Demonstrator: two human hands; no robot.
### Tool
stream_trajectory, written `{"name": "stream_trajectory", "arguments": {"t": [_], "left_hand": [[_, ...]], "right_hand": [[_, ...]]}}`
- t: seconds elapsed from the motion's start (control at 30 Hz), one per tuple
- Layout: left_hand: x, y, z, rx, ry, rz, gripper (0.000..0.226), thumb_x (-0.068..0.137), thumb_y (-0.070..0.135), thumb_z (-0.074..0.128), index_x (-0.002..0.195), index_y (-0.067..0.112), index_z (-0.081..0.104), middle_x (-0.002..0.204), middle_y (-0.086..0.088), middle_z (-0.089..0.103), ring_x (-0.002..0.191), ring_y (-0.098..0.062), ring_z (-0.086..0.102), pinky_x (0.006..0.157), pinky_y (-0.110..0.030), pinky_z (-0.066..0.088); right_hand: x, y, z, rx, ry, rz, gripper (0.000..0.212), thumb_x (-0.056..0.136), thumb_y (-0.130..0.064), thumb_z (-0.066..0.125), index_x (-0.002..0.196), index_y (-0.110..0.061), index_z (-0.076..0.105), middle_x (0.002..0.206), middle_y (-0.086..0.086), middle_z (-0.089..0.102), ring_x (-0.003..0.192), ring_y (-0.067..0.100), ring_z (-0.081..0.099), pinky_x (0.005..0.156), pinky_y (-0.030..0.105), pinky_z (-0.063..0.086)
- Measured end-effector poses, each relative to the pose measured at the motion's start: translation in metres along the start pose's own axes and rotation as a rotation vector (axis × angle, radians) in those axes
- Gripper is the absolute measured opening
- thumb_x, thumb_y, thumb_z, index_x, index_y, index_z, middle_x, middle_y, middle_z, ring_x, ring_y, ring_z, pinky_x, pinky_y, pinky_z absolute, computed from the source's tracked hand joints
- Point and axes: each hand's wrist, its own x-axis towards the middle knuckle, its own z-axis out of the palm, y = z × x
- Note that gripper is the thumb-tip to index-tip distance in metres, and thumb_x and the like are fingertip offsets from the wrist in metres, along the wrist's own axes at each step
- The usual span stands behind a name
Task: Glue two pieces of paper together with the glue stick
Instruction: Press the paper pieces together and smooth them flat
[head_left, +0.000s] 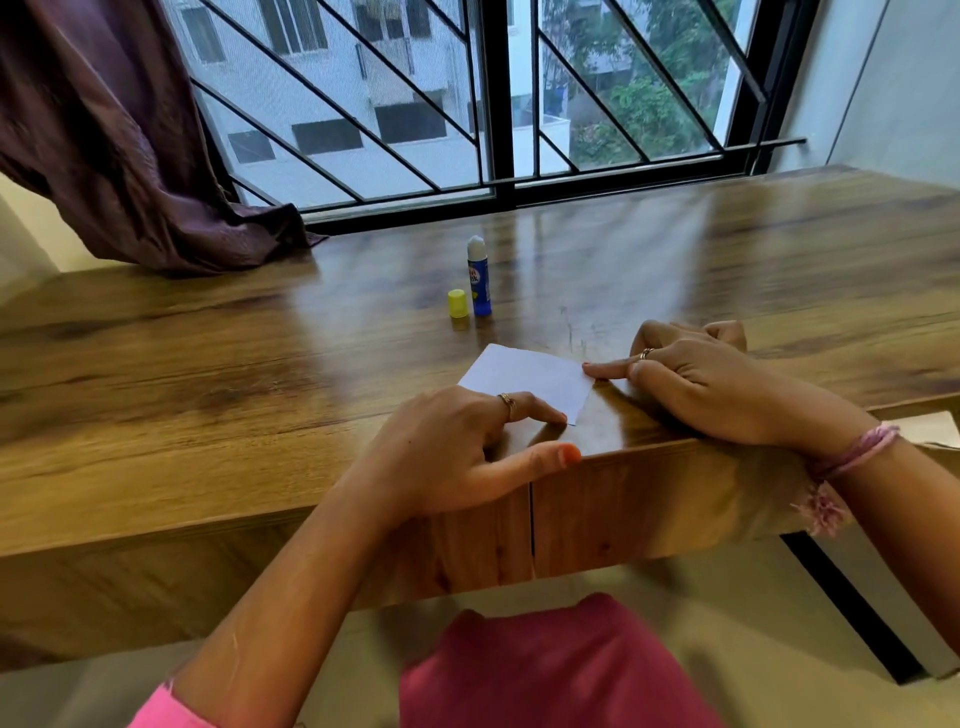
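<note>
Hands (457, 441) pressing paper (530, 382), uncapped glue stick (479, 278) upright

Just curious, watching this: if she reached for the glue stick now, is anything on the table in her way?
Nothing visible is. The glue stick stands open, its yellow cap beside it, with bare table between it and the paper under both hands.

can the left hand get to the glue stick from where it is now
Probably yes. The left hand rests on the paper, and the uncapped glue stick stands upright beyond it on bare table. Only the yellow cap stands beside it, left of the path.
</note>
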Motion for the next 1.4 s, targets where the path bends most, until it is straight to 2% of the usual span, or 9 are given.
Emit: {"name": "stream_trajectory", "arguments": {"t": [0.37, 0.47, 0.57, 0.7, 0.93, 1.07, 1.2, 1.3, 1.4], "left_hand": [[-0.003, -0.006, 0.002, -0.077, 0.15, -0.182, 0.045, 0.083, 0.067, 0.039, 0.098, 0.034, 0.065, 0.045, 0.009, 0.043, 0.046, -0.005, 0.047, 0.046, -0.015, 0.026], [0.001, -0.015, 0.004, -0.11, 0.163, -0.267, 0.026, 0.085, 0.055, 0.055, 0.1, 0.034, 0.06, 0.052, 0.009, 0.045, 0.049, -0.003, 0.046, 0.049, -0.02, 0.031], [0.007, -0.023, 0.005, -0.115, 0.183, -0.362, 0.024, 0.087, 0.046, 0.059, 0.108, 0.035, 0.056, 0.06, 0.005, 0.052, 0.049, -0.004, 0.045, 0.051, -0.022, 0.038], [0.013, -0.024, 0.003, -0.044, 0.126, -0.37, 0.031, 0.094, 0.04, 0.051, 0.124, 0.038, 0.055, 0.062, 0.005, 0.058, 0.055, -0.005, 0.049, 0.051, -0.027, 0.038], [0.007, -0.014, 0.005, 0.038, 0.122, -0.291, 0.043, 0.09, 0.055, 0.037, 0.125, 0.041, 0.058, 0.091, 0.016, 0.062, 0.084, -0.009, 0.058, 0.062, -0.025, 0.041], [0.008, -0.015, 0.008, 0.074, 0.131, -0.282, 0.04, 0.093, 0.055, 0.04, 0.122, 0.038, 0.061, 0.078, 0.021, 0.048, 0.07, -0.004, 0.048, 0.054, -0.02, 0.032], [0.007, -0.017, 0.008, 0.095, 0.127, -0.247, 0.042, 0.092, 0.057, 0.039, 0.124, 0.039, 0.059, 0.104, 0.015, 0.066, 0.072, -0.001, 0.048, 0.054, -0.017, 0.031], [0.008, -0.017, 0.006, 0.082, 0.114, -0.268, 0.04, 0.092, 0.056, 0.04, 0.123, 0.04, 0.059, 0.081, 0.02, 0.064, 0.055, 0.002, 0.041, 0.05, -0.018, 0.027], [0.009, -0.019, 0.006, 0.061, 0.116, -0.308, 0.037, 0.093, 0.054, 0.041, 0.12, 0.041, 0.062, 0.052, 0.024, 0.036, 0.052, 0.0, 0.038, 0.05, -0.023, 0.03]], "right_hand": [[-0.019, -0.013, 0.003, 0.122, 0.068, -0.024, 0.039, 0.09, -0.042, 0.021, 0.093, -0.056, 0.057, 0.09, -0.017, 0.056, 0.089, -0.008, 0.048, 0.094, 0.043, 0.033], [-0.012, -0.01, 0.003, 0.203, 0.099, -0.019, 0.039, 0.089, -0.041, 0.025, 0.106, -0.049, 0.058, 0.08, -0.024, 0.058, 0.086, -0.012, 0.052, 0.09, 0.039, 0.034], [0.001, -0.012, 0.008, 0.167, 0.079, -0.012, 0.036, 0.087, -0.044, 0.021, 0.102, -0.067, 0.043, 0.096, -0.014, 0.064, 0.094, -0.006, 0.052, 0.088, 0.033, 0.026], [0.017, -0.022, 0.022, -0.04, 0.038, -0.029, 0.052, 0.085, -0.052, 0.013, 0.134, -0.062, 0.024, 0.093, -0.014, 0.042, 0.099, 0.005, 0.039, 0.073, 0.03, 0.012], [0.02, -0.025, 0.031, -0.177, 0.036, -0.068, 0.049, 0.085, -0.054, 0.004, 0.13, -0.071, 0.013, 0.094, -0.008, 0.029, 0.092, 0.005, 0.025, 0.078, 0.027, 0.007], [0.021, -0.024, 0.031, -0.225, 0.019, -0.049, 0.048, 0.087, -0.052, 0.005, 0.13, -0.07, 0.013, 0.096, -0.006, 0.03, 0.092, 0.008, 0.024, 0.077, 0.029, 0.007], [0.022, -0.023, 0.032, -0.263, 0.022, -0.003, 0.051, 0.084, -0.053, 0.002, 0.132, -0.068, 0.011, 0.096, -0.006, 0.029, 0.093, 0.009, 0.025, 0.077, 0.031, 0.008], [0.023, -0.014, 0.028, -0.283, 0.042, 0.093, 0.057, 0.081, -0.057, -0.002, 0.135, -0.065, 0.012, 0.096, -0.005, 0.029, 0.095, 0.01, 0.024, 0.075, 0.033, 0.009], [0.025, -0.004, 0.023, -0.298, 0.04, 0.152, 0.058, 0.081, -0.057, -0.003, 0.135, -0.065, 0.015, 0.095, -0.005, 0.029, 0.095, 0.011, 0.025, 0.069, 0.032, 0.007]]}}
